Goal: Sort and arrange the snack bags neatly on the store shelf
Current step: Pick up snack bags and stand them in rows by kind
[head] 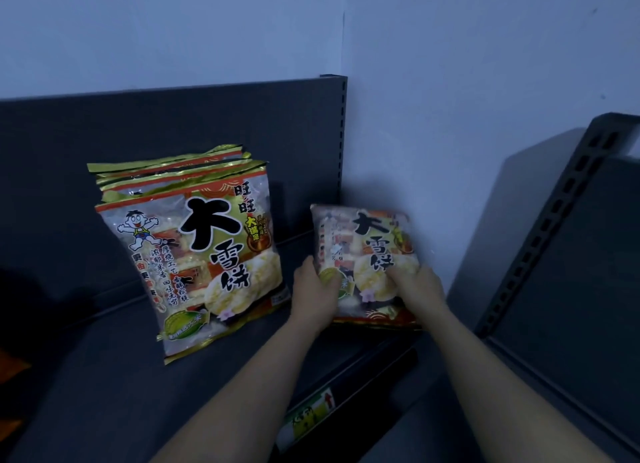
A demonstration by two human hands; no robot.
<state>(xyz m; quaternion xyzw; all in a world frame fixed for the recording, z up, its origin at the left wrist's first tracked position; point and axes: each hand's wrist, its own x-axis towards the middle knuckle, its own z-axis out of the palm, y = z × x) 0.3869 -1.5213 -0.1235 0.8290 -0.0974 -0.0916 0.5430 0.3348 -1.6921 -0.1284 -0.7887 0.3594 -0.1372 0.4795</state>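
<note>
A: Shelf corner, dim light. Where is the bag in hand?

B: One snack bag (367, 251), held by both hands at the right end of the shelf (104, 376). It sits near the corner where the back panel (173, 123) meets the wall (450, 82). Bottom edge is on or just above the deck; cannot tell which.

A: Grip?

B: Left hand (313, 289) grasps the bag's lower left edge, most of its fingers hidden behind the pack. Right hand (415, 286) grasps the lower right, fingers curled over the printed face. Both are clamped on the bag, neither released.

A: Why two hands, and so low?

B: My reading: the pack is puffy and slack. Holding both lower corners lets it be stood upright, label outward, without folding over.

A: And the rest of the stock?

B: A row of like bags (197, 251) stands to the left, leaning back, faces forward, gold top seams fanned one behind another. It is apart from the held bag, bare shelf between.

A: So which step is this?

B: Likely starting a second row beside the first, or squaring this bag before sliding it over. For a neat facing, the gap would want closing.

A: Anything else?

B: A price label strip (311, 414) on the front lip. Another shelf unit (571, 255) at right.
</note>
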